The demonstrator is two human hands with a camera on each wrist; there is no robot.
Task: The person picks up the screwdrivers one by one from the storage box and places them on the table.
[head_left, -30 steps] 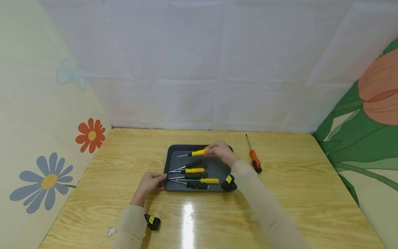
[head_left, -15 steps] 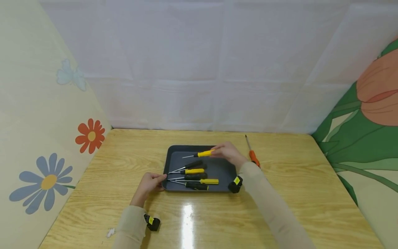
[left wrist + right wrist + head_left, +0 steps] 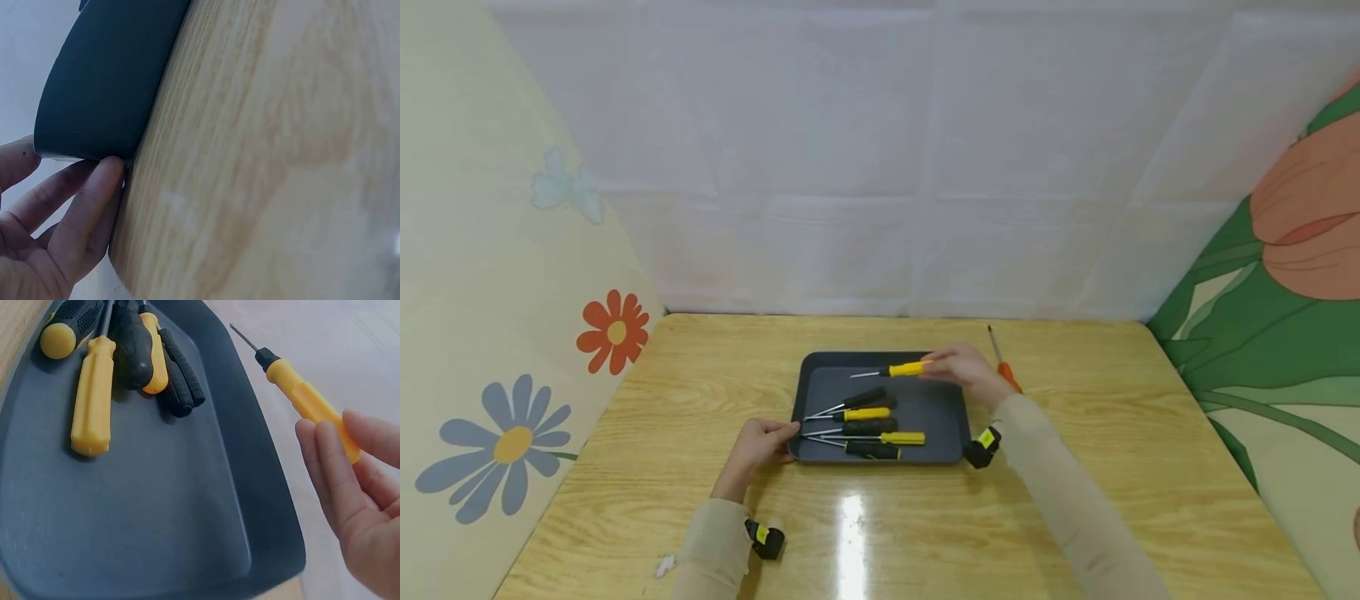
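Note:
My right hand [image 3: 962,369] pinches the handle end of a small yellow screwdriver [image 3: 907,369] between thumb and fingers, holding it above the dark grey tray [image 3: 928,408]. Its thin shaft points left, and in the right wrist view the screwdriver [image 3: 306,397] tilts with its tip raised past the rim. At the tray's left end my left hand [image 3: 758,442] grips the edge, thumb on the rim and fingers against the outer wall [image 3: 100,94]. Inside the tray lie several screwdrivers, among them a yellow one [image 3: 904,438] and a black-handled one [image 3: 872,451], shafts toward the left.
An orange screwdriver [image 3: 1005,372] lies on the wooden table [image 3: 1120,442] right of the tray, its lower part hidden by my right sleeve. A white cloth wall [image 3: 820,167] stands behind the table. Flowered panels flank both sides. A small white patch [image 3: 666,567] shows at front left.
My right hand has moved to the right with the yellow screwdriver, and its arm now covers part of the orange one. The left hand keeps its hold on the tray's edge.

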